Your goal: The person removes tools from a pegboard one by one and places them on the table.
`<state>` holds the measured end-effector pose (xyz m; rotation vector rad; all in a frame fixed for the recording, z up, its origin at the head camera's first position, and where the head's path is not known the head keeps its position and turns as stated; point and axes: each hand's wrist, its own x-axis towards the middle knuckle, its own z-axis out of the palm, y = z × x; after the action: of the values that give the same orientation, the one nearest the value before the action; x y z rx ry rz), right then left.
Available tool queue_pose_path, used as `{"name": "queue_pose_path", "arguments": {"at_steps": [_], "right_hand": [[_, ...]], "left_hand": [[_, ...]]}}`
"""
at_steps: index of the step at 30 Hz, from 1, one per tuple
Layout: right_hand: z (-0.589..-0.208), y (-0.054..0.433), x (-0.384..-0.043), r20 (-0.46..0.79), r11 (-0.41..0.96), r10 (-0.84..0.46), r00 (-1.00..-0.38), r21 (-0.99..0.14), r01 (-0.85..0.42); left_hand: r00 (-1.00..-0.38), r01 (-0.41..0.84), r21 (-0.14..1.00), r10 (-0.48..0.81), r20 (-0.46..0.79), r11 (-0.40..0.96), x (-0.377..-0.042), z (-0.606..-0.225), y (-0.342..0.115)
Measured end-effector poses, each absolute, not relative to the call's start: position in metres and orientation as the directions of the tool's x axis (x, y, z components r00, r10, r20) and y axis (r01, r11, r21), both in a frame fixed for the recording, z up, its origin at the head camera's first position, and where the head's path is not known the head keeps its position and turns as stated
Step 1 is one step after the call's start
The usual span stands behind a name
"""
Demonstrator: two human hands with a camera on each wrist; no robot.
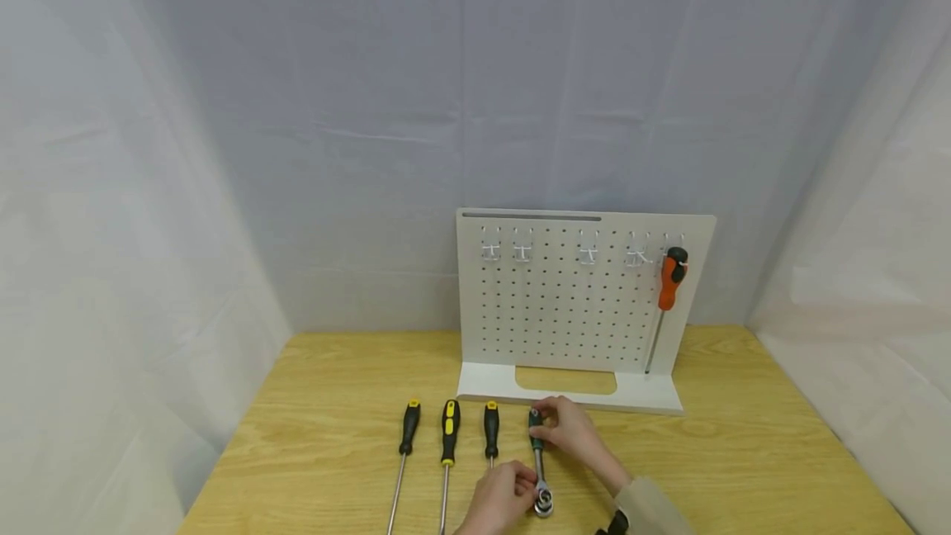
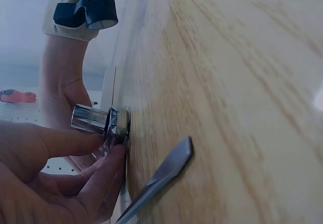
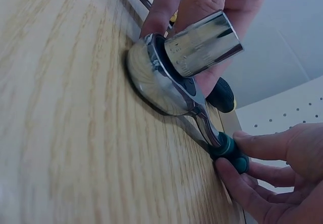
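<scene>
A ratchet wrench (image 1: 539,462) with a green handle and chrome head lies on the table, in front of the pegboard. My right hand (image 1: 574,434) pinches the green handle (image 3: 228,151) between thumb and fingers. At the other end, my left hand (image 1: 502,495) holds the ratchet head (image 2: 118,125) between thumb and forefinger. A shiny socket (image 3: 204,43) sits on that head and points up from the wood. Just left of the wrench lies a black screwdriver with a yellow end (image 1: 491,429), its shaft partly hidden behind my left hand.
Two more black-and-yellow screwdrivers, a plain one (image 1: 409,428) and a striped one (image 1: 450,432), lie further left. Behind stands a white pegboard (image 1: 550,312) with several clear hooks (image 1: 523,246). An orange screwdriver (image 1: 670,281) hangs at its right. Pale curtains (image 1: 371,147) surround the wooden table (image 1: 334,403).
</scene>
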<state>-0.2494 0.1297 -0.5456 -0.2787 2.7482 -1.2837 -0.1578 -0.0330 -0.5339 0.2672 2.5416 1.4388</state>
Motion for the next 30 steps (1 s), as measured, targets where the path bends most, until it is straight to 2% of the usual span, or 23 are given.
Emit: {"name": "queue_pose_path", "arguments": {"at_steps": [9, 16, 21, 30], "right_hand": [[-0.548, 0.132, -0.248, 0.009, 0.598, -0.248, -0.969, -0.786, -0.16], [-0.548, 0.137, -0.246, 0.032, 0.587, -0.246, -0.969, -0.791, -0.175], [-0.548, 0.146, -0.243, 0.098, 0.58, -0.228, -0.969, -0.785, -0.216], [-0.537, 0.17, -0.242, 0.11, 0.395, -0.168, -0.98, -0.903, -0.169]], "left_hand": [[-0.955, 0.003, 0.867, 0.259, -0.145, 0.498, -0.161, -0.538, -0.036], [-0.964, 0.016, 0.889, 0.243, -0.107, 0.457, -0.161, -0.535, -0.039], [-0.972, 0.061, 0.891, 0.231, -0.05, 0.449, -0.164, -0.532, -0.04], [-0.965, 0.19, 0.9, 0.242, 0.099, 0.392, -0.176, -0.527, -0.043]]}}
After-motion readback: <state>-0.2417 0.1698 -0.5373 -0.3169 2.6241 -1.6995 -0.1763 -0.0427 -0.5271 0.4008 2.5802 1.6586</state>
